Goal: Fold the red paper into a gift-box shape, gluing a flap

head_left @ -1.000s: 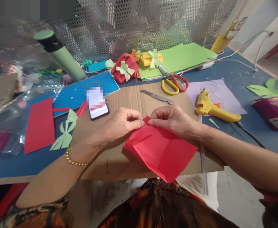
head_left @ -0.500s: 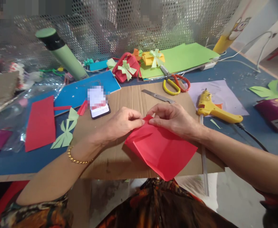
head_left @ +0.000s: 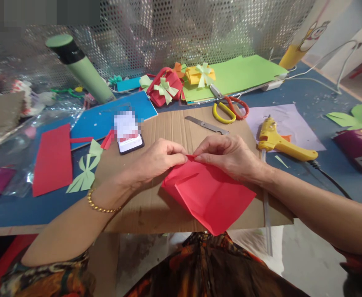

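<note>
A sheet of red paper (head_left: 214,194), creased and partly folded, lies tilted over the cardboard near the table's front edge. My left hand (head_left: 164,159) pinches its far edge between thumb and fingers. Close beside it, my right hand (head_left: 222,154) grips the same edge, thumb on top and fingers curled behind. The far corner looks folded over between the two thumbs. Beyond the hands lie a metal blade (head_left: 207,125) and scissors (head_left: 227,111) with yellow and red handles.
Brown cardboard (head_left: 168,123) covers the table's middle. At right is a yellow glue gun (head_left: 275,142) with a long glue stick and cord. A phone (head_left: 129,134), green paper bow (head_left: 84,173) and red paper piece (head_left: 53,161) lie left. A green bottle (head_left: 84,72) stands behind.
The red paper's far corner, which stuck up between my thumbs, is now folded down into a flatter edge. My hands have barely moved, both still pinching the paper.
</note>
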Tool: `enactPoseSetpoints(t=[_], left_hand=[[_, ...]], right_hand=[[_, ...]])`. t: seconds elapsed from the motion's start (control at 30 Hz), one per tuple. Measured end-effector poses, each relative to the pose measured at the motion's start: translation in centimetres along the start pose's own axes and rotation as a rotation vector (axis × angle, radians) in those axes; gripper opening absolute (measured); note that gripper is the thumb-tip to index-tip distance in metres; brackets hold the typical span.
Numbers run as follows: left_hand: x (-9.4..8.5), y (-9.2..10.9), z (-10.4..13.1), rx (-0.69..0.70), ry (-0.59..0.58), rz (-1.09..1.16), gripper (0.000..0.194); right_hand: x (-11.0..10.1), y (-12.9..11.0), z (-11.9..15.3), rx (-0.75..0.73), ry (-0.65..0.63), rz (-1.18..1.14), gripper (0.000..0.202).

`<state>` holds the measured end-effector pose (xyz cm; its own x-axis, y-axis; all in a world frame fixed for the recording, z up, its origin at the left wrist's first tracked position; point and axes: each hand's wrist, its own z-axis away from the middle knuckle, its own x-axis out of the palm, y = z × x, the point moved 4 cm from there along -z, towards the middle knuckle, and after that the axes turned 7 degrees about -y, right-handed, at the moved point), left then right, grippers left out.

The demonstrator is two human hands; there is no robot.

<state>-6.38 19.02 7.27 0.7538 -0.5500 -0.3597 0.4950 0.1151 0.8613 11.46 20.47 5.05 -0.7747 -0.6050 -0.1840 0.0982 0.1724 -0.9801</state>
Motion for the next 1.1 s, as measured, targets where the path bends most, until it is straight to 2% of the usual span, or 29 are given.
enactPoseSetpoints(t=[0.17, 0.73, 0.97, 1.1], left_hand=[[-0.07, -0.07, -0.07, -0.010, -0.013, 0.039, 0.016], [0.04, -0.09, 0.11, -0.042, -0.039, 0.142, 0.015], [0.18, -0.16, 0.21, -0.043, -0.047, 0.157, 0.031], [0.07, -0.45, 0.03, -0.055, -0.035, 0.131, 0.033]], right_hand=[[-0.11, -0.33, -0.03, -0.094, -0.013, 0.107, 0.014], [-0.16, -0.70, 0.19, -0.160, -0.058, 0.306, 0.023], [0.01, -0.72, 0.20, -0.166, -0.056, 0.327, 0.021], [-0.16, -0.72, 0.22, -0.119, -0.063, 0.322, 0.019]])
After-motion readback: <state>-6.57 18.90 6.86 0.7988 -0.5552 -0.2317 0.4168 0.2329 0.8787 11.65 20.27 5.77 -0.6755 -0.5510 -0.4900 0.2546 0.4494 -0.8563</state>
